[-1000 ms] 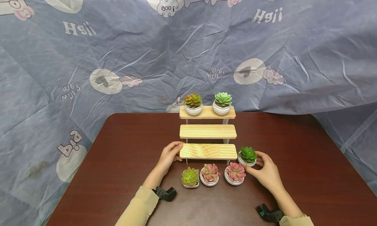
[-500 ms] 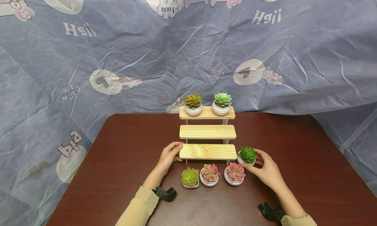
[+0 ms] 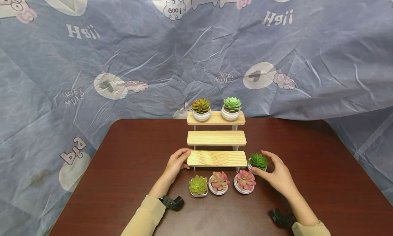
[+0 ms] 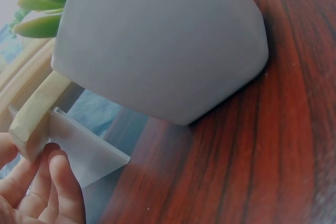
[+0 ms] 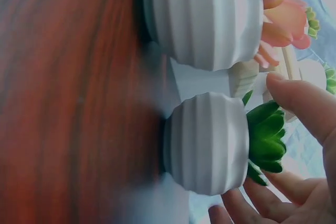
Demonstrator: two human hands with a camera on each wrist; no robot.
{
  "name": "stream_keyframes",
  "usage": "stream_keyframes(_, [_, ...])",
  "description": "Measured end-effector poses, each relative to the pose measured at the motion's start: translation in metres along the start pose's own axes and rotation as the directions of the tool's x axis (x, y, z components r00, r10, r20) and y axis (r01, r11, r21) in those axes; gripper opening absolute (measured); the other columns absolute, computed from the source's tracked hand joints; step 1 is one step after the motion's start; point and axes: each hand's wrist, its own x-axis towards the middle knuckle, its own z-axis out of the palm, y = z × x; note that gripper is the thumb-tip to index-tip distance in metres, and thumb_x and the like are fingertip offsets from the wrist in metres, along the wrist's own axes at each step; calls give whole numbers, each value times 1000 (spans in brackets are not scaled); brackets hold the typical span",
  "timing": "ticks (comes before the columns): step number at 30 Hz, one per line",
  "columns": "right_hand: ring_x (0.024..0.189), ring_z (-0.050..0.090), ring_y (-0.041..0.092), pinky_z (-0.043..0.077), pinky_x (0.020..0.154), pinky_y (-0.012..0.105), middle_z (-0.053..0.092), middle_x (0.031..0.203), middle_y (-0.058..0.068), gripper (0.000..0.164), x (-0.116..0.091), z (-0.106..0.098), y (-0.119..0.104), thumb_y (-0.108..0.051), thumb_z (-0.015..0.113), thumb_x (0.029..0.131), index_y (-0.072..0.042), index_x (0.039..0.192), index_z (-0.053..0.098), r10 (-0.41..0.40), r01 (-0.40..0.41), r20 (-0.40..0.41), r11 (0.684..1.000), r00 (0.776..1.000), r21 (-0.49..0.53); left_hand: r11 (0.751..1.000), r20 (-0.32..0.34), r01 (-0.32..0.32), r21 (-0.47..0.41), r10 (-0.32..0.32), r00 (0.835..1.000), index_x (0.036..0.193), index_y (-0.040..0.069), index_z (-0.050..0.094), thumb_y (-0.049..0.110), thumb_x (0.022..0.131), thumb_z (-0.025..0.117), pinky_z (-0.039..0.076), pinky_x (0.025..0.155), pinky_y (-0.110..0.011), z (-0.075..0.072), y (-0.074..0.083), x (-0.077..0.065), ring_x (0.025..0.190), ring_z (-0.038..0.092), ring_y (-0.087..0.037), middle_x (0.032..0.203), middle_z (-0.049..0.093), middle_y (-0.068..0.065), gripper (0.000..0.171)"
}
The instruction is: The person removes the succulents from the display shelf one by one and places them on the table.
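Observation:
My left hand [image 3: 177, 163] pinches the left end of the lowest board of a three-tier wooden display stand [image 3: 216, 158]; in the left wrist view, fingertips [image 4: 63, 169] sit under the board beside its clear support. Around a dark green potted succulent [image 3: 258, 161], just right of the stand, my right hand [image 3: 277, 174] is spread. The right wrist view shows its white ribbed pot [image 5: 207, 142] on the table, the thumb [image 5: 302, 100] apart from it and the other fingers close behind. In front stand a light green succulent [image 3: 198, 185] and two pink ones [image 3: 219, 182].
On the top board stand a reddish-green succulent [image 3: 201, 106] and a pale green one [image 3: 231, 108], both in white pots. The middle board [image 3: 216, 137] is bare wood. A printed blue-grey cloth [image 3: 172, 58] hangs behind the dark red-brown table [image 3: 138, 143].
My right hand's fingers have spread wider around the dark green succulent, the index finger lifting away from its pot. The left hand and the stand keep their places.

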Motion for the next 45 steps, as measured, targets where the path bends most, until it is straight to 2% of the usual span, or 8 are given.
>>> stream_keyframes(11, [110, 52, 31, 40, 88, 47, 57, 117, 16, 57, 11, 0, -17, -26, 77, 80, -3, 126, 53, -67, 69, -110, 997, 992, 17, 1000, -1, -18, -19, 18, 1000, 119, -7, 56, 16, 98, 52, 51, 57, -26, 0, -6, 2, 70, 55, -13, 96, 60, -5, 31])
stream_keyframes(14, [111, 53, 28, 43, 88, 36, 58, 119, 13, 52, 14, -2, -24, -27, 74, 83, -4, 125, 54, -71, 76, -118, 997, 990, 33, 999, -15, -29, -28, 28, 999, 116, -4, 58, 22, 97, 55, 51, 56, -25, -3, -17, 7, 68, 55, -13, 95, 60, -5, 32])
stream_keyframes(18, [109, 54, 26, 45, 86, 26, 59, 119, 11, 48, 20, -3, -34, -28, 71, 85, -5, 124, 55, -85, 92, -121, 995, 989, 50, 1000, -14, -10, -30, 9, 1000, 117, -4, 58, 19, 97, 54, 51, 57, -25, -2, -12, 6, 68, 55, -13, 95, 60, -5, 31])
stream_keyframes(21, [108, 56, 27, 47, 87, 36, 60, 119, 12, 45, 25, -2, -40, -26, 70, 86, -4, 123, 56, -107, 116, -118, 991, 987, 72, 1000, -1, 3, -28, -3, 1000, 118, -6, 56, 14, 98, 51, 51, 58, -26, 1, -1, 0, 69, 55, -13, 95, 60, -4, 29])
stream_keyframes(23, [106, 57, 27, 47, 87, 41, 60, 118, 12, 44, 29, -2, -43, -25, 70, 87, -4, 123, 56, -120, 130, -113, 988, 986, 81, 1000, -1, 2, -30, -2, 1000, 118, -6, 57, 13, 98, 51, 51, 58, -26, 0, -1, 0, 69, 55, -13, 94, 60, -3, 28])
stream_keyframes(33, [101, 60, 28, 48, 85, 23, 62, 113, 15, 40, 51, 6, -56, -17, 70, 86, 1, 119, 57, -190, 201, -82, 967, 978, 158, 1000, 3, -3, -26, 3, 1000, 118, -6, 56, 14, 98, 51, 51, 58, -25, 0, -2, 0, 68, 56, -12, 93, 59, -3, 29])
stream_keyframes(37, [100, 60, 28, 50, 83, 24, 62, 113, 16, 39, 58, 8, -61, -17, 69, 87, 2, 119, 57, -196, 204, -62, 961, 979, 186, 999, 8, -5, -34, 5, 1000, 118, -6, 56, 13, 99, 50, 51, 58, -26, 0, -1, 0, 69, 56, -12, 92, 60, -3, 28])
stream_keyframes(45, [101, 61, 26, 49, 85, 37, 62, 115, 14, 42, 68, 8, -73, -22, 68, 88, -1, 122, 56, -185, 190, -46, 966, 982, 178, 999, 12, -10, -35, 10, 1000, 119, -6, 56, 13, 99, 50, 51, 58, -26, 0, 0, 0, 69, 55, -13, 95, 59, -4, 29])
